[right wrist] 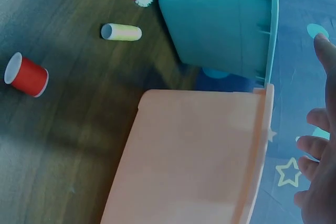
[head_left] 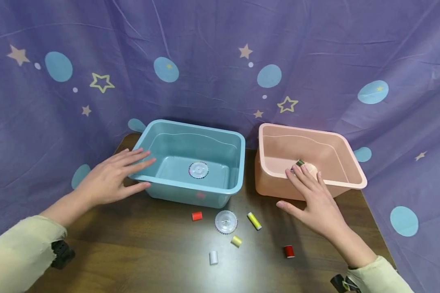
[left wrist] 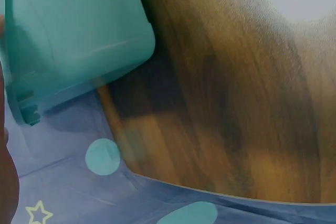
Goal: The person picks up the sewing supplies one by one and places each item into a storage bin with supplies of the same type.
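Note:
My left hand point(head_left: 111, 177) is at the left end of a blue plastic bin point(head_left: 190, 196), fingers stretched out over its rim and holding nothing. Inside that bin lies a pin wheel point(head_left: 199, 170), a clear disc edged with coloured pins. Over the front rim of a pink bin point(head_left: 275, 187) my right hand point(head_left: 317, 205) reaches with spread, relaxed fingers and an empty palm. A dark green thread spool point(head_left: 300, 162) shows in the pink bin just beyond the fingertips, which partly hide other contents there. In the right wrist view the fingers point(right wrist: 313, 146) appear above the pink bin's rim.
On the wooden table point(head_left: 139, 252) before the bins lie a second pin wheel point(head_left: 226, 222), an orange-red spool point(head_left: 196, 216), a bright yellow spool point(head_left: 254, 221), a pale yellow spool point(head_left: 236, 241), a white spool point(head_left: 214, 257) and a dark red spool point(head_left: 289, 251). A purple curtain point(head_left: 212, 36) hangs behind.

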`<state>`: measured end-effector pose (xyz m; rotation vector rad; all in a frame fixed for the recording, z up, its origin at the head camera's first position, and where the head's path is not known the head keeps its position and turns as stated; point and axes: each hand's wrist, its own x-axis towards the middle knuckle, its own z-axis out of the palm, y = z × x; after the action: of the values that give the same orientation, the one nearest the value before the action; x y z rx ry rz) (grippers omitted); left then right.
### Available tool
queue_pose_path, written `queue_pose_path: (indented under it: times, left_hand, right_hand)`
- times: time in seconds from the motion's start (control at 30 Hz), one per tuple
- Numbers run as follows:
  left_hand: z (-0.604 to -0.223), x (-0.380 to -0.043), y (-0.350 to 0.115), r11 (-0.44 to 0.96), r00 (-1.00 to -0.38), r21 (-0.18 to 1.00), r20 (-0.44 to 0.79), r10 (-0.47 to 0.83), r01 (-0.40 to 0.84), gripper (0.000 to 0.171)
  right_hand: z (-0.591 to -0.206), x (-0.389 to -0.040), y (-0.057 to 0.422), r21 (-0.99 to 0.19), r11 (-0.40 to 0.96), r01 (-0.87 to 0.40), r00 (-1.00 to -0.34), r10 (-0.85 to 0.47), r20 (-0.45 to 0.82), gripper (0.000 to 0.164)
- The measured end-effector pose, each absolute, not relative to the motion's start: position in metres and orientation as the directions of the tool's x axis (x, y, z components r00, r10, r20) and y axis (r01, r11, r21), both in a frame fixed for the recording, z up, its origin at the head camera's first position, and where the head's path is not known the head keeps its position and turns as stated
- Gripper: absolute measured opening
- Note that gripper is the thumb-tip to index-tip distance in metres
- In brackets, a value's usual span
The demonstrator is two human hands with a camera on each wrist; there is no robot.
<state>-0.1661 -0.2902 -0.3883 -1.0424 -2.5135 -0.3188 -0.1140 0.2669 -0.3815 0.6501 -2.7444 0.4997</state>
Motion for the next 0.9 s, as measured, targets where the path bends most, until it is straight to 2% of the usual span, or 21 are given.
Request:
queue_pose_path:
  times: [0.13, 0.37, 0.5, 0.73, 0.9]
  left_hand:
    - [-0.395, -0.164, -0.287, 0.689, -0.614, 0.046, 0.500, 0.611, 0.723, 0.063]
    - [-0.405, -0.161, -0.276, 0.696, -0.538, -0.010, 0.627, 0.563, 0.718, 0.072]
    - [-0.408, -0.160, -0.272, 0.694, -0.493, -0.035, 0.678, 0.545, 0.719, 0.070]
    - [-0.411, -0.157, -0.272, 0.706, -0.477, -0.051, 0.703, 0.528, 0.707, 0.067]
    - [-0.415, -0.154, -0.271, 0.697, -0.439, -0.048, 0.744, 0.503, 0.716, 0.061]
  right_hand:
    - [-0.386, -0.113, 0.264, -0.256, 0.833, -0.490, -0.851, -0.394, 0.346, 0.089]
    - [-0.394, -0.108, 0.261, -0.258, 0.828, -0.499, -0.849, -0.407, 0.336, 0.086]
    - [-0.398, -0.108, 0.260, -0.265, 0.825, -0.499, -0.851, -0.410, 0.328, 0.086]
    - [-0.405, -0.106, 0.257, -0.267, 0.822, -0.503, -0.852, -0.421, 0.310, 0.086]
    - [-0.410, -0.103, 0.256, -0.257, 0.816, -0.517, -0.844, -0.438, 0.310, 0.087]
